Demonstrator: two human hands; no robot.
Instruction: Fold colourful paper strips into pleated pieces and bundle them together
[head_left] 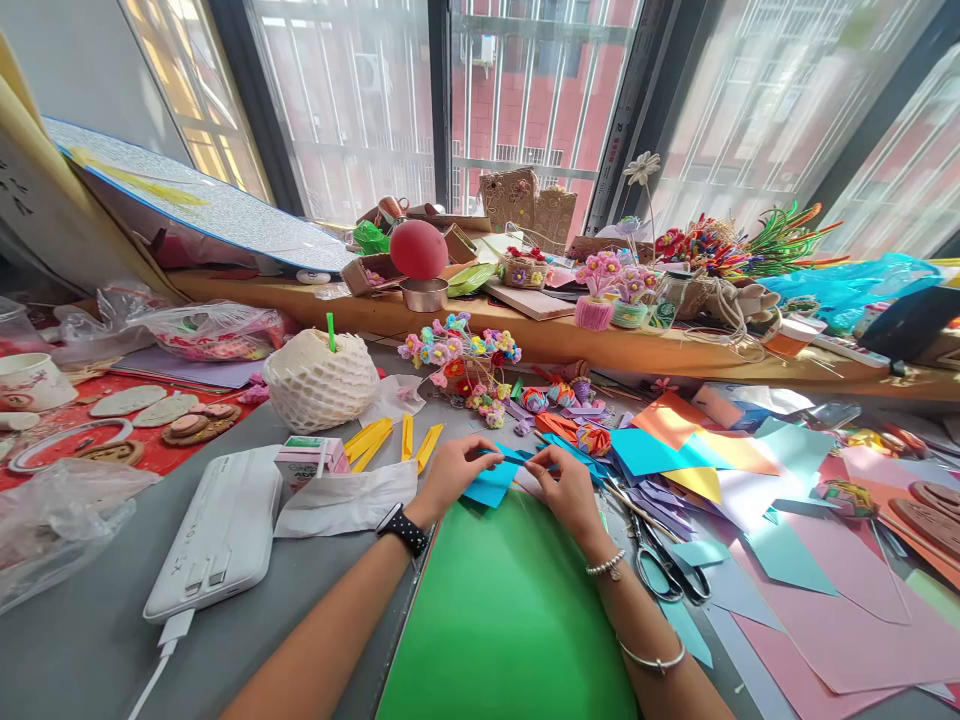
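Both hands are at the far end of a green sheet point(510, 610). My left hand point(457, 475), with a dark watch on its wrist, pinches one end of a narrow blue paper strip point(511, 455). At the strip's other end, the fingertips of my right hand point(566, 490) are closed on it. Just below the strip lies a wider piece of blue paper point(489, 487); I cannot tell whether the two are joined. Black-handled scissors point(675, 575) rest right of my right wrist. Several folded yellow paper strips point(370, 443) lie beyond my left hand.
Coloured paper sheets point(862, 600) cover the right side. At the left are a white power bank point(217, 530) with a cable, a netted coconut point(322, 378) and a small pink carton point(311, 458). Crocheted flowers point(461, 355) stand ahead, before a crowded wooden ledge point(525, 335).
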